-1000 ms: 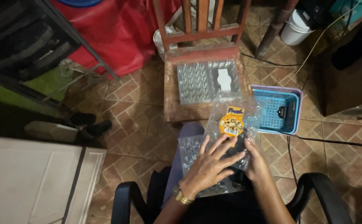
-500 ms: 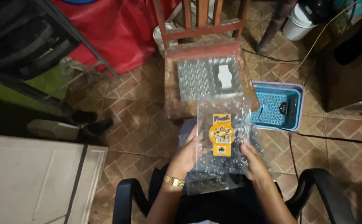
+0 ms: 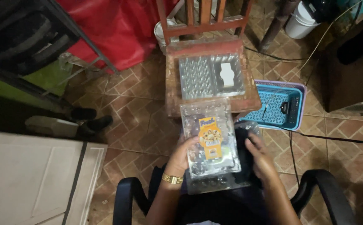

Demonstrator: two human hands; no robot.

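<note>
The left hand (image 3: 185, 155) is gripping a clear plastic egg tray (image 3: 210, 139) by its left edge, fingers closed around the rim, at the lower centre of the frame. The tray, with a yellow label (image 3: 210, 141) on its lid, is being held flat above the person's lap, just below the chair (image 3: 210, 79). A second ago it was standing tilted up, higher in the frame, with both hands on it; half a second ago it was still raised. Now it is sitting lower and flatter, over more clear trays (image 3: 219, 183) that are lying in the lap.

The right hand (image 3: 261, 160) is no longer holding the tray. It is resting to the right of it, fingers loosely curled and spread on the dark lap, touching the edge of the lower trays; it is gripping nothing that shows. So the tray is now being carried by one hand alone, and the handling has moved from lifting it up for a look to bringing it down onto the pile.

On the chair seat at upper centre another open clear tray (image 3: 210, 77) is lying with a white piece (image 3: 227, 76) in it. A blue basket (image 3: 279, 109) is sitting on the tiled floor at the right, beside the chair.
</note>
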